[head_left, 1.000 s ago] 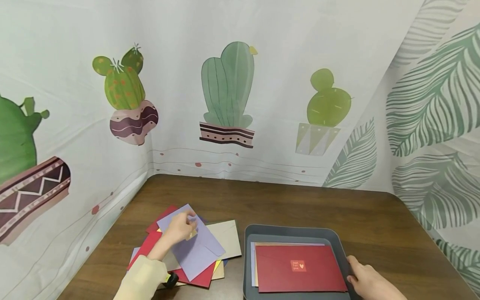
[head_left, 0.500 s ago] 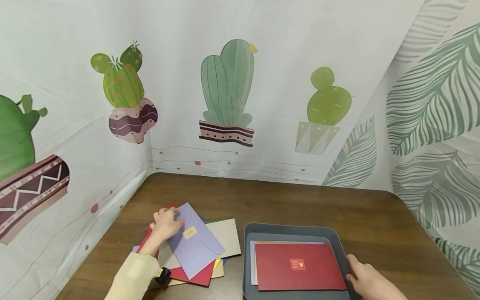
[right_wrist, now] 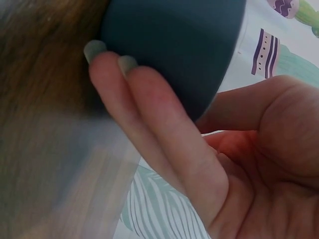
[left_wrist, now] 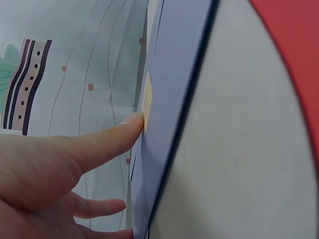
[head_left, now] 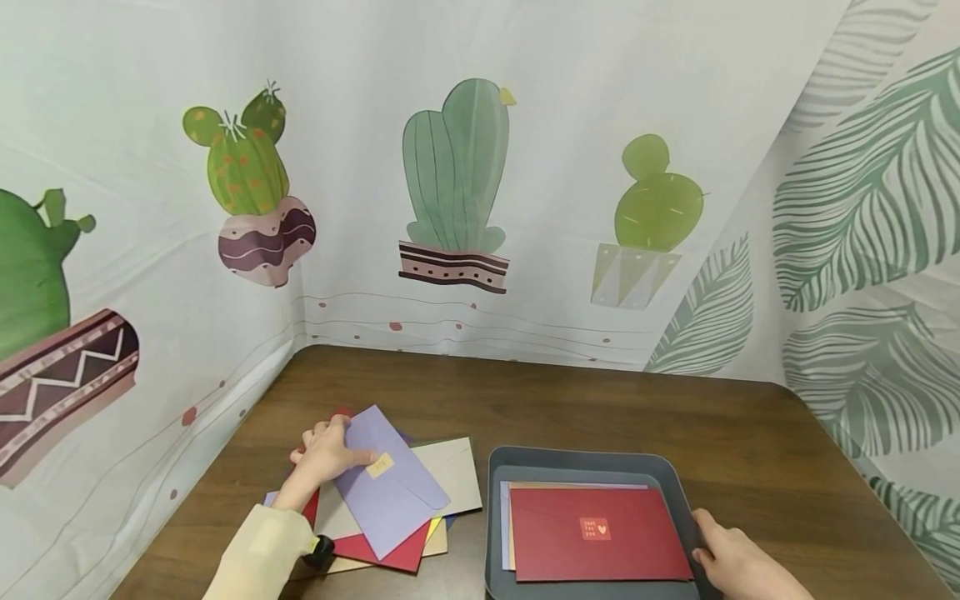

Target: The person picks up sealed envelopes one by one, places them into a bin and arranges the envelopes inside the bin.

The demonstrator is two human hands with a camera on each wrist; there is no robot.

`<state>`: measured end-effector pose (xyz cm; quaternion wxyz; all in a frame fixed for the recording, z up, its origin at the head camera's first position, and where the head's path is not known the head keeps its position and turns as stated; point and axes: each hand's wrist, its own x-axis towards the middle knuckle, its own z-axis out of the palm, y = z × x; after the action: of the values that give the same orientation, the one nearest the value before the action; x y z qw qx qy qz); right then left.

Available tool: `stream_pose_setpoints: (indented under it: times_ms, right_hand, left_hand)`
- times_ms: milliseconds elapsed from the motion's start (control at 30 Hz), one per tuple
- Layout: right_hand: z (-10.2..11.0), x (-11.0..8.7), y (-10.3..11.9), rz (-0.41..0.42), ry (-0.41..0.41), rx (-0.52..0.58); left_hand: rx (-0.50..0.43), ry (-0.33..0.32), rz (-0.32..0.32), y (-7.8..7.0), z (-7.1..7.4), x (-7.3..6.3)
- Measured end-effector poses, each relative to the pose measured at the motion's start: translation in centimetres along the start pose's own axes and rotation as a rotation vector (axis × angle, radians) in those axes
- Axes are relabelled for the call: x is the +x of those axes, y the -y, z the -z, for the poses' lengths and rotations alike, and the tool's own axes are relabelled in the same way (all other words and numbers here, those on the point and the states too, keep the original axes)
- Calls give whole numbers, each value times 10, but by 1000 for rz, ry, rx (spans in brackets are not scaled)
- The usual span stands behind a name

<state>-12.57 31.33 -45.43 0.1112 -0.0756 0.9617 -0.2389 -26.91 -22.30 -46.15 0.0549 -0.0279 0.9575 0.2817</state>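
My left hand (head_left: 327,452) lies over the left part of a messy pile of envelopes, its fingers spread out. The thumb reaches onto a lavender envelope (head_left: 405,492), right at its small yellow sticker, as the left wrist view also shows. Beneath the lavender one, cream (head_left: 450,475) and red (head_left: 409,553) envelopes stick out. At the right, my right hand (head_left: 738,557) holds the side of a dark grey tray (head_left: 573,461). In the right wrist view its fingers (right_wrist: 159,94) press along the tray's outer wall, with the thumb on the other side.
In the tray, a red envelope (head_left: 555,550) with a "just for you" sticker covers lavender and tan ones. The brown wooden table (head_left: 525,400) extends back to a white curtain (head_left: 570,100) printed with cacti and leaves.
My left hand has moved left off the middle of the lavender envelope, uncovering its sticker, and its thumb has since stretched out to it. The right hand stays on the tray.
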Motion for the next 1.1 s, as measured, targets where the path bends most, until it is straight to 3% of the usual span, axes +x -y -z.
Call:
stream_pose_setpoints:
  times_ms: [233, 467, 600, 867, 1100]
  right_hand:
    - [-1, 0, 0, -6, 0, 5]
    - [1, -1, 0, 15, -2, -11]
    - [1, -1, 1, -12, 22, 25]
    - [1, 0, 1, -32, 27, 36]
    - [0, 0, 1, -26, 5, 6]
  left_hand:
    - [34, -7, 40, 3, 3, 0]
    - [91, 39, 76, 6, 7, -3]
    - [139, 67, 88, 5, 11, -8]
    - [221, 115, 70, 5, 22, -19]
    - [223, 122, 43, 7, 23, -23]
